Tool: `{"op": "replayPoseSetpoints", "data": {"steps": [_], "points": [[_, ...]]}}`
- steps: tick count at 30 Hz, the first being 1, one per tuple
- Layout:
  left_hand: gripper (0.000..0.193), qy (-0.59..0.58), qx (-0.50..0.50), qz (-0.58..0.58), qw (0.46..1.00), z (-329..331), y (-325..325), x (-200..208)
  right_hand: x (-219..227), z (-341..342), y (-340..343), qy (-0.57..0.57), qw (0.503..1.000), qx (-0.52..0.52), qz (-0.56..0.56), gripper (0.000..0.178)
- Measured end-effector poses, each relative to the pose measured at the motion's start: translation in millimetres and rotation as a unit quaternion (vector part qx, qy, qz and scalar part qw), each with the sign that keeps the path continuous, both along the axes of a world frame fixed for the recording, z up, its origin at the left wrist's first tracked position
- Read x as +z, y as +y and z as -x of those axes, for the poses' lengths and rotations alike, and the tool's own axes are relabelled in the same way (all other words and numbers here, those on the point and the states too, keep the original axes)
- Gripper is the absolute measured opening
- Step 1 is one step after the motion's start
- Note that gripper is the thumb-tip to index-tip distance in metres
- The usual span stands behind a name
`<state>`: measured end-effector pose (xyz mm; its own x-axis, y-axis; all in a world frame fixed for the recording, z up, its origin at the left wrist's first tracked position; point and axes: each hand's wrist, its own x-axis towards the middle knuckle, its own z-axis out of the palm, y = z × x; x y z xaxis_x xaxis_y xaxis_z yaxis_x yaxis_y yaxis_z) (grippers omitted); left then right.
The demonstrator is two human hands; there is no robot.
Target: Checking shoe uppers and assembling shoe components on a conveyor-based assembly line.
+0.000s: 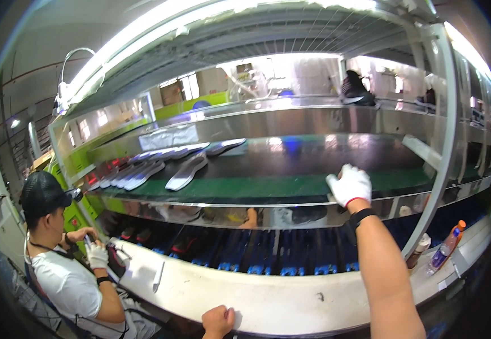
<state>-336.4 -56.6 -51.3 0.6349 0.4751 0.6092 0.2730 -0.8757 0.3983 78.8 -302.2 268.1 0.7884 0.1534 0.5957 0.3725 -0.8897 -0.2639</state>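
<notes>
Labels first: clear plastic bottle (439, 257) on the right of the bench has a purple wrap label, print too small to read; orange bottle (456, 238) right beside it. Bench (296, 302) is smooth, off-white, with a dark scuff. Left hand (218, 321) is bare, closed in a fist at the bench's near edge. Right hand (351, 185), white knit glove with red cuff trim, fingers partly curled over the near edge of the belt (302, 164); can't tell if it's gripping anything. Belt's dark, glossy, green-bordered. Pale, curved, flat soles (186, 173) sit on its left part, well apart from the right hand. Dark shoe (355, 90) up on the metal ledge (228, 124).
</notes>
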Motion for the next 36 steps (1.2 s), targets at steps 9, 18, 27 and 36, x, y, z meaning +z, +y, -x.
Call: {"op": "replayPoseSetpoints", "data": {"steps": [9, 18, 27, 36], "points": [[0.04, 0.282, -0.129, 0.121, 0.943, -28.9, 39.9, 62.7, -1.6, 66.6, 78.3, -0.021, 0.998, 0.051, -0.005, 0.043], [0.04, 0.309, 0.047, -0.177, 0.933, -156.8, 230.0, 115.4, 0.8, 62.5, 91.3, 0.019, 0.991, 0.135, 0.019, 0.044], [0.107, 0.369, 0.197, -0.045, 0.907, -185.0, 330.3, 54.3, -16.2, 52.3, 105.0, -0.127, 0.982, 0.135, -0.028, 0.036], [0.067, 0.25, -0.057, -0.215, 0.942, -149.4, 277.3, 79.9, -2.9, 59.4, 102.2, -0.043, 0.99, 0.137, -0.011, 0.042]]}}
